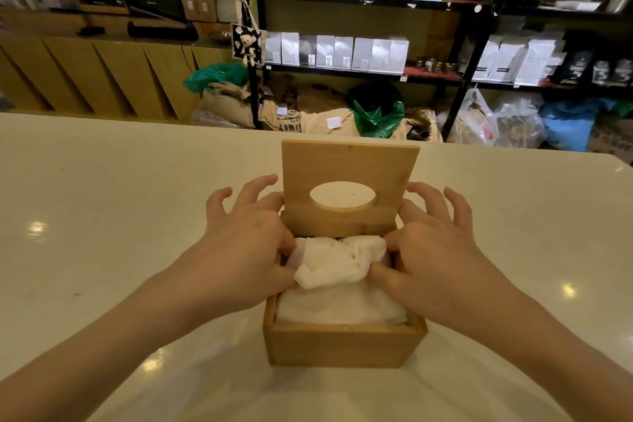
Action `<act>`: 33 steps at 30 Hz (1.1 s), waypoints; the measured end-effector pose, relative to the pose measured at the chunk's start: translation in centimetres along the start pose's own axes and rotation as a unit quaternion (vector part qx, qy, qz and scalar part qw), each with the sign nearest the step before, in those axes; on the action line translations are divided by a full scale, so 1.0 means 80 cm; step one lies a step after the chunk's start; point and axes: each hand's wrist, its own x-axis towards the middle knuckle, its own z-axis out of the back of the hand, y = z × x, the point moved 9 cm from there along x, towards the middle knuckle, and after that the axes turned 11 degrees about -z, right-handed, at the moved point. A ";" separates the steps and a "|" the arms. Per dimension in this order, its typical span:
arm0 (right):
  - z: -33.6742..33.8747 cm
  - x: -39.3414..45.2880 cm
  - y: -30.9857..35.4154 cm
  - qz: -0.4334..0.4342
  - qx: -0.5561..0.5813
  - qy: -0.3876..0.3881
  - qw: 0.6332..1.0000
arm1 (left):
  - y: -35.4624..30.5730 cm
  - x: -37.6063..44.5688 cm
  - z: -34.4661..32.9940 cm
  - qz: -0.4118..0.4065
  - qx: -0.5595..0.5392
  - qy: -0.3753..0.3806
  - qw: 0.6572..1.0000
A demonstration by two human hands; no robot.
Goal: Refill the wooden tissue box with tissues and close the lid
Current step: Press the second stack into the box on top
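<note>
Wooden tissue box, mid-bench, lid upright (oval slot). Left hand and right hand, palms down, each pinching the bunched top of the tissues inside; outer fingers splayed.

A glossy white table fills the near scene; a wooden tissue box stands directly on it, near centre.
</note>
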 end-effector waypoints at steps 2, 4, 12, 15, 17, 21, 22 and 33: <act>0.002 0.000 0.003 -0.006 -0.032 -0.010 0.999 | -0.003 0.001 0.004 0.009 0.048 -0.011 0.999; 0.004 -0.001 0.007 -0.015 -0.047 -0.038 0.998 | -0.005 -0.002 0.009 0.019 0.107 -0.032 0.994; 0.040 -0.025 -0.008 -0.030 0.023 -0.167 0.985 | -0.013 -0.032 0.039 0.013 0.172 -0.119 0.978; 0.047 -0.027 -0.023 -0.017 0.151 -0.112 0.982 | 0.002 -0.043 0.045 0.045 0.110 -0.117 0.986; 0.046 -0.032 -0.031 -0.008 0.172 -0.101 0.980 | -0.007 -0.057 0.054 -0.004 0.109 -0.155 0.982; 0.049 -0.046 -0.037 -0.015 0.184 -0.157 0.970 | -0.043 -0.073 0.059 -0.124 0.066 -0.216 0.966; 0.050 -0.050 -0.035 -0.004 0.181 -0.177 0.967 | -0.051 -0.072 0.052 -0.158 0.066 -0.208 0.963; 0.016 -0.034 -0.009 0.010 0.072 -0.115 0.991 | -0.032 -0.046 0.025 -0.075 0.154 -0.192 0.966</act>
